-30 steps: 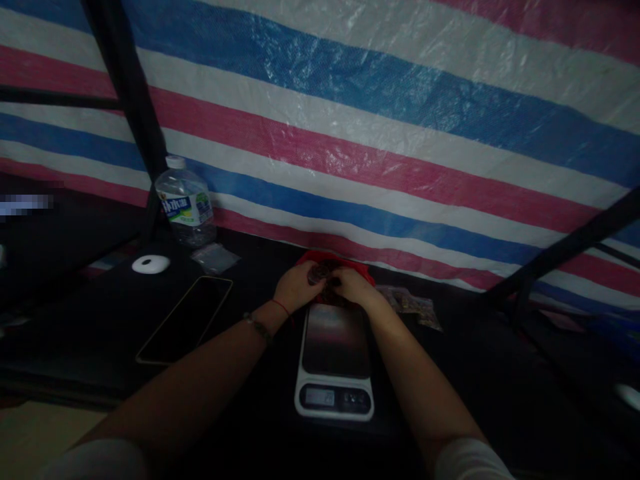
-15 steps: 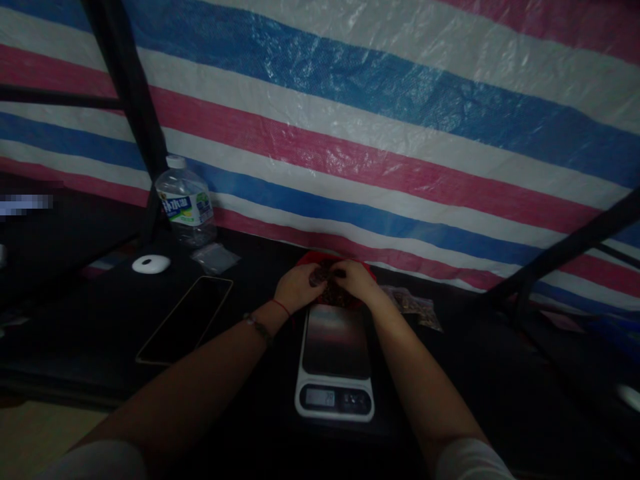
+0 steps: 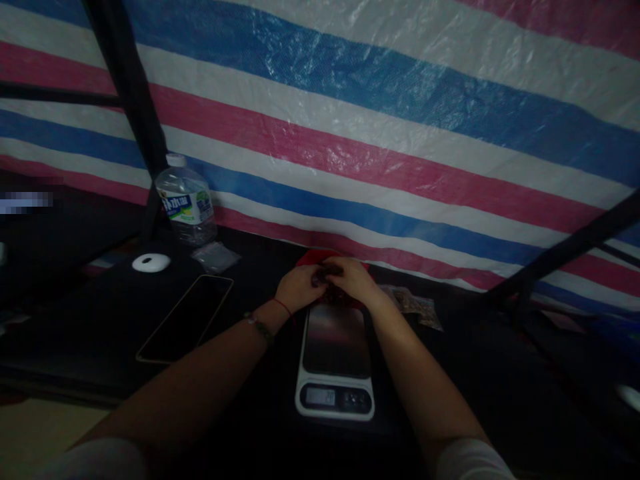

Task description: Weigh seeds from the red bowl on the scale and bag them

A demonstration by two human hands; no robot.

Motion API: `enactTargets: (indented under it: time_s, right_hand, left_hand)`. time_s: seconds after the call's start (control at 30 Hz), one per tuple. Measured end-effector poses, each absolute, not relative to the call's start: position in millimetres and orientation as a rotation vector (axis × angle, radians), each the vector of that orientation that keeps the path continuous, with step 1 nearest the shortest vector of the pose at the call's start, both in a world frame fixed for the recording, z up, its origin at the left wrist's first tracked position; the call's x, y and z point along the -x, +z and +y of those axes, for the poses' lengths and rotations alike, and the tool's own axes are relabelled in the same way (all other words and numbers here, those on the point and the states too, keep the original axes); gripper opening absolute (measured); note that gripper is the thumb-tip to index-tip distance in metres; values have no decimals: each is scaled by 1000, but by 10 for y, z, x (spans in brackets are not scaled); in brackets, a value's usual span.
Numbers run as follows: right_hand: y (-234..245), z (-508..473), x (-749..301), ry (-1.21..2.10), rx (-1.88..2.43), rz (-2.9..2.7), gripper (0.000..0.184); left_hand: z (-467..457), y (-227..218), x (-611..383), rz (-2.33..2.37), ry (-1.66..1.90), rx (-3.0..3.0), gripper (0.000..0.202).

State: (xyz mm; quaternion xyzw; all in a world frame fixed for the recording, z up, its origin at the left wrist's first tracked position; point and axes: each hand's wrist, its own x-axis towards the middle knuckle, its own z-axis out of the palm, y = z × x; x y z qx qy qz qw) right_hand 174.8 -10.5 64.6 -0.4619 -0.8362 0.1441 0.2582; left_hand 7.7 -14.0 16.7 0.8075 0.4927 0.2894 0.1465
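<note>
My left hand [image 3: 296,288] and my right hand [image 3: 353,279] meet just behind a kitchen scale [image 3: 335,360], over a red bag or bowl [image 3: 314,257]. Both hands are closed, fingertips together, on a small dark thing [image 3: 325,275] that I cannot name in the dim light. The scale's plate is bare and its small display faces me. A red thread and a bracelet circle my left wrist.
A phone [image 3: 186,319] lies face up left of the scale. Behind it stand a water bottle [image 3: 185,205], a small clear packet [image 3: 215,256] and a white round puck [image 3: 151,263]. Small filled packets [image 3: 413,304] lie to the right. A striped tarp hangs behind.
My right hand has shifted slightly left and further over the dark thing, closing in on my left hand. The scale and the other things have not moved.
</note>
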Motion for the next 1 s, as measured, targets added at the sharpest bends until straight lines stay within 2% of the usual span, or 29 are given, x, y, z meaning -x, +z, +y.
enactTargets:
  time_s: [0.3,0.77,1.0]
  right_hand:
    - [618,-74,-1733,387,1277,-2229,22]
    - [548,-41,-1729,409,1186,-2048,16]
    - [596,-78,-1705,374,1204,-1982,11]
  left_hand:
    - [-166,211,-90,1484,773,-2300,27]
    - [-141,155,-90,1480,831,-2228,30]
    - [-172,191,-96,1473,899,-2171,49]
